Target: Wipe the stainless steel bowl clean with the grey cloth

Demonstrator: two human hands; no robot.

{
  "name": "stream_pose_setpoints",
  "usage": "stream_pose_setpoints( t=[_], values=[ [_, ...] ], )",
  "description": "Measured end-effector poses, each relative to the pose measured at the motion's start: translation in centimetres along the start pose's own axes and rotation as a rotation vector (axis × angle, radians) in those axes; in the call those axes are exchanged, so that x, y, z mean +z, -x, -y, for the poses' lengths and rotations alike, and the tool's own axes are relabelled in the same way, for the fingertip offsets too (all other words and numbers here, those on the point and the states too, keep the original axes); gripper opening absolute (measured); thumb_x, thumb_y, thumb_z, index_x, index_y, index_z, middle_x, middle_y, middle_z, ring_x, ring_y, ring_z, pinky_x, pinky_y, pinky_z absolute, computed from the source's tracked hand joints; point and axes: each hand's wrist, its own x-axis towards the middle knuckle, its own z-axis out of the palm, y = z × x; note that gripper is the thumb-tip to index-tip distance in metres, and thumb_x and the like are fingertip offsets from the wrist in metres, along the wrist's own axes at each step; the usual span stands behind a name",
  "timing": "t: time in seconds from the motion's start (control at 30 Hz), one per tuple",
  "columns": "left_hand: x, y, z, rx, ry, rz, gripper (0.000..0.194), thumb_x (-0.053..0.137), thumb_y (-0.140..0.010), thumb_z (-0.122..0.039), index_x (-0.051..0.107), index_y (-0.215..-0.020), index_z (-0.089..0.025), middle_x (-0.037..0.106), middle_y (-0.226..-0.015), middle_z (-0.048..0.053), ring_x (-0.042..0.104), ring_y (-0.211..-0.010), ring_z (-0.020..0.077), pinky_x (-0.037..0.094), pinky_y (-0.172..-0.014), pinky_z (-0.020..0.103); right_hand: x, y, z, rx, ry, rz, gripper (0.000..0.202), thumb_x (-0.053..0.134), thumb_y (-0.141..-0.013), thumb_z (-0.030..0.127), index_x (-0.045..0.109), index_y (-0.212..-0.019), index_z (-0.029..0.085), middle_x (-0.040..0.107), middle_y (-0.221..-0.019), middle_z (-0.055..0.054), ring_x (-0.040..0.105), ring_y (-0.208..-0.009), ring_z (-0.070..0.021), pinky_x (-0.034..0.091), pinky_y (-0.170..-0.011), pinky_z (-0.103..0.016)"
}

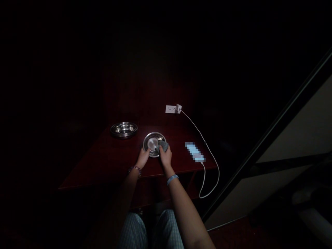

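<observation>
Your L hand (143, 159) pinches the near-left rim of a round s/steel dish (151, 142), thumb over the inner wall, other fingers mostly hidden. Your R hand (166, 157) grips a bunched grey cloth (163, 146) against the dish's right side. So the dish is btwn your hands; can't tell if its base touches the red tabletop (103, 162). Looks like thin metal: prob. light, stiff, not fragile, tho it may dent. Polished finish is likely slick, esp. if wet (can't tell). Best hold is the rim, thumb inside, fingers under; smooth wall gives less grip. Cloth is prob. soft + floppy, so take it in a bunch. Stacked s/steel dishes (123, 129) sit beyond and left of your L hand; pixelated phone (194, 152) w/ white cable (219, 169) lies right of your R hand.
</observation>
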Motion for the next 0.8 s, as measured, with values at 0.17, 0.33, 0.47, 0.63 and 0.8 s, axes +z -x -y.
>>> stream_pose_setpoints(
  t=[0.17,0.33,0.47,0.63,0.8],
  values=[
    [0.01,0.07,-0.26,0.008,0.0,0.003,0.031,0.062,-0.076,-0.013,0.065,-0.107,-0.015,0.07,-0.116,0.01,0.06,-0.12,0.0239,0.036,-0.113,0.041,0.05,0.02,-0.07,-0.015,-0.013,0.007,0.022,0.062,-0.082,0.034,0.065,-0.098,0.019,0.075,-0.093,-0.009,0.07,-0.085,-0.0224,0.052,-0.077,-0.029],
    [-0.03,0.19,-0.43,-0.009,-0.026,-0.009,0.032,0.061,-0.077,-0.013,0.064,-0.109,-0.015,0.07,-0.117,0.011,0.06,-0.119,0.0234,0.036,-0.113,0.041,0.26,-0.05,-0.45,-0.025,-0.027,0.0,0.024,0.062,-0.082,0.035,0.065,-0.1,0.018,0.074,-0.098,-0.01,0.07,-0.09,-0.0229,0.052,-0.079,-0.029],
    [-0.13,0.17,-0.3,-0.007,-0.03,0.0,0.03,0.061,-0.077,-0.014,0.065,-0.106,-0.016,0.072,-0.109,0.009,0.06,-0.12,0.0236,0.036,-0.113,0.041,0.36,-0.17,-0.63,-0.017,-0.031,-0.001,0.027,0.063,-0.082,0.035,0.065,-0.102,0.018,0.074,-0.098,-0.011,0.07,-0.091,-0.0233,0.052,-0.08,-0.03],
    [-0.12,0.19,-0.23,0.006,-0.03,-0.002,0.029,0.06,-0.077,-0.015,0.065,-0.105,-0.016,0.072,-0.11,0.009,0.06,-0.12,0.023,0.037,-0.112,0.04,0.35,-0.22,-0.66,-0.033,-0.026,-0.009,0.026,0.063,-0.081,0.034,0.065,-0.102,0.018,0.075,-0.097,-0.01,0.07,-0.09,-0.0229,0.053,-0.08,-0.03],
    [-0.06,0.26,-0.37,-0.008,-0.035,-0.013,0.028,0.06,-0.076,-0.015,0.065,-0.104,-0.015,0.071,-0.113,0.01,0.059,-0.121,0.0232,0.036,-0.113,0.04,0.33,-0.18,-0.68,-0.032,-0.001,-0.013,0.028,0.064,-0.081,0.034,0.065,-0.103,0.017,0.074,-0.097,-0.011,0.07,-0.088,-0.0242,0.053,-0.079,-0.031]
  ],
)
